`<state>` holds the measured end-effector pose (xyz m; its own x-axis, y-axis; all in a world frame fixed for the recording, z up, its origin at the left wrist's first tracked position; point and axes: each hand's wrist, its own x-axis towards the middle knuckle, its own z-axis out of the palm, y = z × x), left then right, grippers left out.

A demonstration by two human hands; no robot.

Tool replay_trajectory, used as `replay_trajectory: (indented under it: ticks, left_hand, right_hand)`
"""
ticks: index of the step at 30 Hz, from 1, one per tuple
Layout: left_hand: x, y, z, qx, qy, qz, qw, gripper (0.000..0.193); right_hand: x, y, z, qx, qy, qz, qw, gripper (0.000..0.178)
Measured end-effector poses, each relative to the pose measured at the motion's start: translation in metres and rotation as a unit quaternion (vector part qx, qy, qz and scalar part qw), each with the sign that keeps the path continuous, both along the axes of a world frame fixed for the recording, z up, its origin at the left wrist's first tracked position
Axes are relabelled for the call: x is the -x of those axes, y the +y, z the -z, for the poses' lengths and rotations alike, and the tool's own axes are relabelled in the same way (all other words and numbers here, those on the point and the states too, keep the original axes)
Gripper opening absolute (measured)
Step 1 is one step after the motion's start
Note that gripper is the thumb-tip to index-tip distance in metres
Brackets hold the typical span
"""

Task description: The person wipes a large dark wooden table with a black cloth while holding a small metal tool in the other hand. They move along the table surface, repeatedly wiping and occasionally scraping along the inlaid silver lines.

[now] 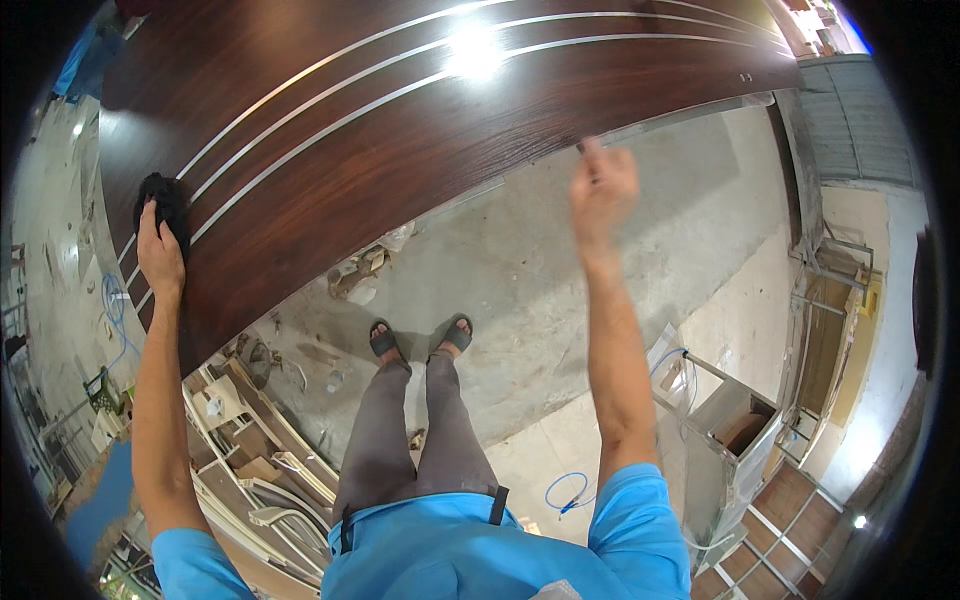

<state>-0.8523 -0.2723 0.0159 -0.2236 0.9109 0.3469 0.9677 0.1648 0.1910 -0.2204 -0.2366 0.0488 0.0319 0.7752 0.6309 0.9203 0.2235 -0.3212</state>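
A large glossy dark brown wood-look panel (400, 165) with several thin silver strips stretches across the far side. My left hand (160, 255) is closed over a bunched black cloth (172, 205) and presses it on the panel near its left end, where the strips run out. Off the panel's near edge, my right hand (605, 190) hangs in the air over the floor, slightly blurred. Its fingers are curled in, and a small dark thing shows at the fingertips, too small to name.
Concrete floor (520, 245) lies under my sandalled feet, with crumpled scraps (365, 272) below the panel's edge. Pale offcuts and strips (265, 465) are piled at the lower left. A grey metal cabinet (735, 420) stands at the right, near a blue hose (567, 492).
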Motion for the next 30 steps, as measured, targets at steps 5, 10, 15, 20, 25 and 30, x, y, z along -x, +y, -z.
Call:
replay_trajectory:
  ticks: [5,10,15,20,25,30]
  left_hand:
    - [0.027,-0.005,0.013,-0.005,0.003,0.033,0.999,0.047]
    - [-0.011,0.009,-0.001,0.007,-0.036,-0.05,0.998,0.049]
    - [-0.179,0.072,-0.004,0.011,0.068,0.183,0.981,0.049]
    - [-0.245,0.097,-0.017,0.058,0.003,0.22,0.974,0.053]
    - [-0.231,0.095,-0.022,0.08,0.016,0.216,0.973,0.053]
    - [-0.229,0.096,-0.016,0.058,0.008,0.212,0.975,0.055]
  right_hand:
    - [0.025,-0.015,0.007,0.004,-0.021,-0.085,0.996,0.028]
    - [0.084,-0.07,0.036,0.068,0.119,-0.168,0.976,0.03]
    - [-0.062,0.009,0.035,-0.026,0.238,0.114,0.964,0.017]
    - [-0.189,0.1,0.045,-0.112,0.203,0.23,0.945,0.019]
    - [-0.213,0.132,0.063,-0.093,0.198,0.225,0.949,0.019]
    - [-0.136,0.087,0.075,-0.097,0.154,0.133,0.974,0.023]
